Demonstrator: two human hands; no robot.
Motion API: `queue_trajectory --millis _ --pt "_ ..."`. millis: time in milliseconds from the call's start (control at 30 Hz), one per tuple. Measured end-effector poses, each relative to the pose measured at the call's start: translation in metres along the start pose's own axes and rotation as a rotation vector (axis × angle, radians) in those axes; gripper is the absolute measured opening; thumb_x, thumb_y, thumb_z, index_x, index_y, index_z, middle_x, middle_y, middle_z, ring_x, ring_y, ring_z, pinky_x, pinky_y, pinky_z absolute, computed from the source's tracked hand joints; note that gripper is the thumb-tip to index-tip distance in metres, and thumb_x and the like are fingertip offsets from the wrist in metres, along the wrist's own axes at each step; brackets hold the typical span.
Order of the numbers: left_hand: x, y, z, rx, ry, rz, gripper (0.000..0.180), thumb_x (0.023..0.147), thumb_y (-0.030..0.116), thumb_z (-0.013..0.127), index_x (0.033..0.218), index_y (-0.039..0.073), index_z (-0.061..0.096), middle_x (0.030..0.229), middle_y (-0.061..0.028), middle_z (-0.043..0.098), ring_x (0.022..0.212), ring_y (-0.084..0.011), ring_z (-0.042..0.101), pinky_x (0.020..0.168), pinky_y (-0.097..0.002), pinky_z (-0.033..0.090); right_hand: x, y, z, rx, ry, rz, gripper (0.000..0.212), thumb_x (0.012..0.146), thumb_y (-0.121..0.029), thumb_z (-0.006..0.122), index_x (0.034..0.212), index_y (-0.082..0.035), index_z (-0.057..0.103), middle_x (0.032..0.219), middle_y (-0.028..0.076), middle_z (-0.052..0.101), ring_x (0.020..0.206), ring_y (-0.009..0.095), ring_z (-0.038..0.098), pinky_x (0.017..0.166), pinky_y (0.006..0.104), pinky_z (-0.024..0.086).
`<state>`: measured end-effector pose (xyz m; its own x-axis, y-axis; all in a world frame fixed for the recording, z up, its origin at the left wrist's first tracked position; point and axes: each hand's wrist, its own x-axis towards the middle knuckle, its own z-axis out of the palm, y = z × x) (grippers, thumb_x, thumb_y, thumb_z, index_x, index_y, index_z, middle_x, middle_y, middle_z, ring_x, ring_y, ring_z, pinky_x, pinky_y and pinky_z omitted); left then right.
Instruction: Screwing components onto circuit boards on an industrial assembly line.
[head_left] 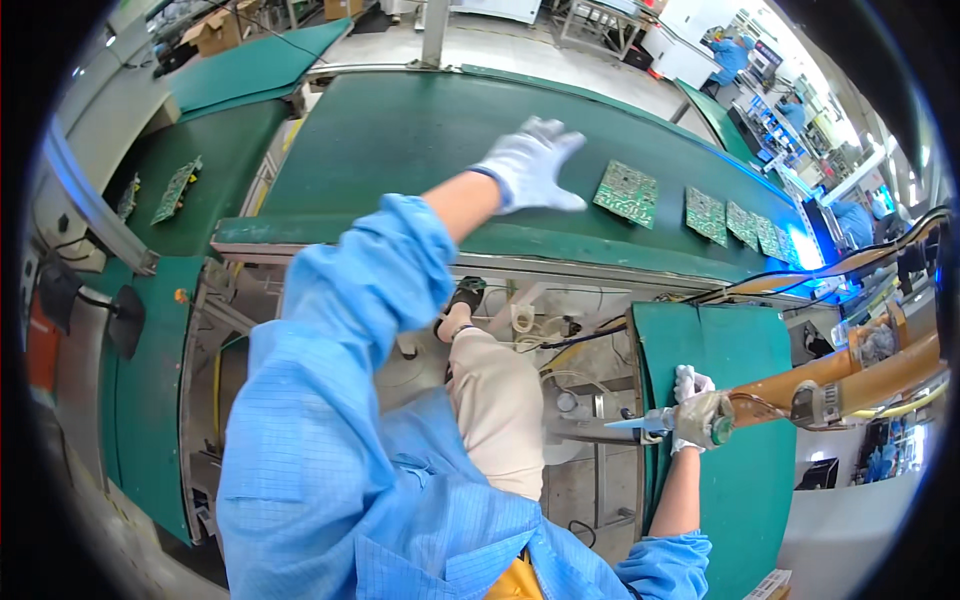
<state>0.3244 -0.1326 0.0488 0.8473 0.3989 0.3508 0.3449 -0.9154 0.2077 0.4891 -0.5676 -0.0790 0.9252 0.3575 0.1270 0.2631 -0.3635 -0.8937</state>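
Observation:
My left hand (pixel 532 166), in a white glove, reaches over the green conveyor belt (pixel 400 140) with fingers and thumb spread, holding nothing. The nearest thing to it is a green circuit board (pixel 626 193), lying on the belt just right of its thumb and apart from it. At the lower right my right hand (pixel 692 384), also white-gloved, is closed around a pale blue pointed tool (pixel 636 423) whose tip points left. The taped end of a brown pipe (pixel 780 388) hides part of this hand, so its exact grip cannot be made out.
Several more circuit boards (pixel 706 215) lie in a row toward a bright blue light (pixel 805 248). A green-topped side table (pixel 740 500) lies under my right arm. Further boards (pixel 178 190) rest on the left belt. Cables (pixel 840 265) and a clamped pipe crowd the right. People in blue (pixel 732 58) work far off.

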Motion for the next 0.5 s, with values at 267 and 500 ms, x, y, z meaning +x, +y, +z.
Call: queue_trajectory --millis 267,500 --pt "0.053 0.101 0.051 -0.016 -0.232 0.051 0.08 0.082 0.064 0.057 0.14 0.012 0.042 0.139 -0.0167 0.048 0.125 -0.0348 0.05 0.095 -0.0503 0.045 -0.011 0.019 -0.012 0.595 -0.063 0.047 0.025 0.095 -0.023 0.06 0.111 -0.003 0.057 0.094 0.005 0.063 0.079 0.012 0.057 0.072 0.0275 0.048" --pt "0.04 0.053 0.037 -1.02 0.152 -0.289 0.034 0.089 0.028 0.061 0.11 0.001 0.06 0.09 -0.0115 0.068 0.08 -0.0204 0.067 0.073 -0.0332 0.053 -0.022 -0.027 -0.011 -0.209 0.047 -0.121 0.02 0.089 -0.021 0.065 0.093 -0.001 0.064 0.084 0.008 0.068 0.069 0.016 0.062 0.063 0.0278 0.05"
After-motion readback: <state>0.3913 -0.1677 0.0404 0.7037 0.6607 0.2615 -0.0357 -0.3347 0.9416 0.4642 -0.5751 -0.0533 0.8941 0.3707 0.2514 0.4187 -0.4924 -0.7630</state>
